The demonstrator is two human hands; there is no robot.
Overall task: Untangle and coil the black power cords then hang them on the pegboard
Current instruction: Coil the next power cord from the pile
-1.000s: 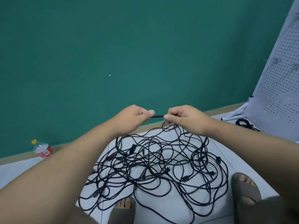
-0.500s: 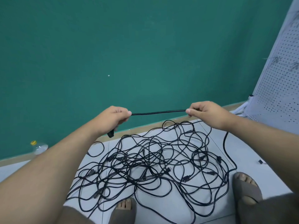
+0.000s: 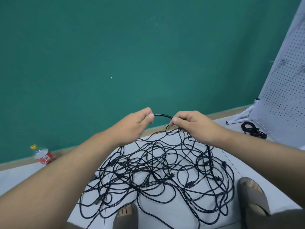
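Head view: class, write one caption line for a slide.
Left hand and right hand pinch one black cord above the tangled pile, pegboard at right.

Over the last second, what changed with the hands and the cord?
The left hand and right hand, spread wide half a second ago with the cord taut between them, have come back together; it now bows in a short arc. Both kept their pinch. The tangled pile, bottle and pegboard stayed put.
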